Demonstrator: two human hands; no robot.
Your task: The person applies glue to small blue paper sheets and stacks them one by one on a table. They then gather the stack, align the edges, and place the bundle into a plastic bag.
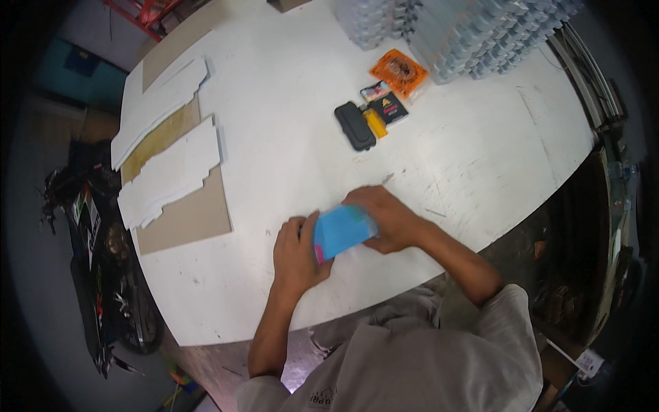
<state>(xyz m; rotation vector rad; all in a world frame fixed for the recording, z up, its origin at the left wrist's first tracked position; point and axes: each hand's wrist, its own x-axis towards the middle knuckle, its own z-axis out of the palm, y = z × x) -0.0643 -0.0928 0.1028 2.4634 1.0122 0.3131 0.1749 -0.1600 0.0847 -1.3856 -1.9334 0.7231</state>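
Note:
A bright blue rectangular piece (342, 232), perhaps a small box or a stack of cards, is held between my two hands just above the white table (288, 144). Its left end, marked by a pink patch at the lower corner, is gripped by the fingers of my left hand (294, 257). My right hand (386, 216) closes around the other end, where a green patch shows at the top corner. Slight blur smears the piece, so its thickness cannot be made out.
At the left, white sheets (171, 161) lie in uneven piles on beige boards (199, 206). Ahead sit a black case (355, 126), a yellow lighter (375, 123), a dark small box (391, 108) and an orange packet (399, 72). Translucent stacked pieces (480, 38) stand far right. A motorcycle (103, 275) is beyond the left edge.

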